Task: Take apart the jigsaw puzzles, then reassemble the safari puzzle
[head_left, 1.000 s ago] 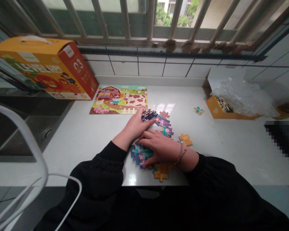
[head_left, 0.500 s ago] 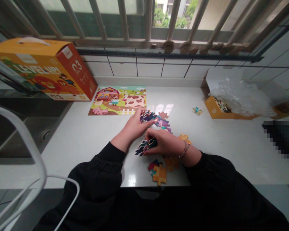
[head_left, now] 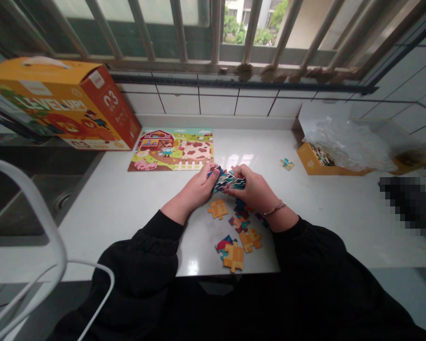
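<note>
Your left hand (head_left: pixel 202 184) and right hand (head_left: pixel 254 190) were curled closed around a bunch of puzzle pieces (head_left: pixel 227 182), gripping it from either side over the white counter (head_left: pixel 145 199). Loose orange pieces (head_left: pixel 233 257) lay nearer you; the farm picture (head_left: pixel 173 148) lay farther off, to the left.

We see the flat rectangular farm-picture card (head_left: pixel 170 150) on the glossy white countertop (head_left: pixel 128 213). Left of the card stands the orange-and-red cardboard carton (head_left: pixel 57 102); the dark rectangular sink (head_left: pixel 24 184) lies farther forward on that side. Behind the card runs the white tiled wall (head_left: pixel 218 102). Well to its right, we find the open yellow cardboard box (head_left: pixel 310 163) with crumpled clear plastic (head_left: pixel 351 142) in it. Right of the card's front edge, between our left hand (head_left: pixel 202 183) and right hand (head_left: pixel 256 187), is the multicoloured jigsaw bunch (head_left: pixel 230 182); loose orange jigsaw pieces (head_left: pixel 217 208) lie before it.
</note>
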Demonstrator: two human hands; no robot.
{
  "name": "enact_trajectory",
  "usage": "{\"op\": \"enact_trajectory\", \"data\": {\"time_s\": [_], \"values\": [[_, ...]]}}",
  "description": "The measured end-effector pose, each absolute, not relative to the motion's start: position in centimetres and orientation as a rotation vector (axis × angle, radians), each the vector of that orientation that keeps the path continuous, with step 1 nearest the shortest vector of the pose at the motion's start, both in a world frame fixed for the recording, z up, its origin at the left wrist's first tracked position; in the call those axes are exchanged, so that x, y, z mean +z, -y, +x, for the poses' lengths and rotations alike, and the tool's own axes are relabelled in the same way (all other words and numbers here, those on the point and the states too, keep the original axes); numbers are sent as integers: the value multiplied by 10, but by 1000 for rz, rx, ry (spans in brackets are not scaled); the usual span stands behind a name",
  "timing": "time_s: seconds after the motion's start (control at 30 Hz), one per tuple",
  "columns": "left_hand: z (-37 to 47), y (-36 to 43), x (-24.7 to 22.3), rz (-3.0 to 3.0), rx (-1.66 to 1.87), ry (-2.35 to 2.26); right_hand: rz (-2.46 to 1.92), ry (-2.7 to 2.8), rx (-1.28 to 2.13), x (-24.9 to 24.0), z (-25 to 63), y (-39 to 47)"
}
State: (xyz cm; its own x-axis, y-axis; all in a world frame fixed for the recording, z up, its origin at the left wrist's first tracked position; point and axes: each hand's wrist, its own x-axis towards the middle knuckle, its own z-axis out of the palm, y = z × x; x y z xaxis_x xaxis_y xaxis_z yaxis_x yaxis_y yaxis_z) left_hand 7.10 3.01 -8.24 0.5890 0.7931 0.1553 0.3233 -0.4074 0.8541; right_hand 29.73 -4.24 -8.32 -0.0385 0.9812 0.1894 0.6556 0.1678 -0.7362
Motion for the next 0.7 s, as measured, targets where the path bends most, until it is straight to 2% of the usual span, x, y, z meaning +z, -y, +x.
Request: {"op": "enact_trajectory", "data": {"time_s": [0.47, 0.7], "values": [[76, -20, -75, 2051, 590, -900, -1276, 1850, 373, -101, 283, 38], [72, -21, -74, 2063, 607, -924, -1298, 1758, 758, -78, 301, 45]]}}
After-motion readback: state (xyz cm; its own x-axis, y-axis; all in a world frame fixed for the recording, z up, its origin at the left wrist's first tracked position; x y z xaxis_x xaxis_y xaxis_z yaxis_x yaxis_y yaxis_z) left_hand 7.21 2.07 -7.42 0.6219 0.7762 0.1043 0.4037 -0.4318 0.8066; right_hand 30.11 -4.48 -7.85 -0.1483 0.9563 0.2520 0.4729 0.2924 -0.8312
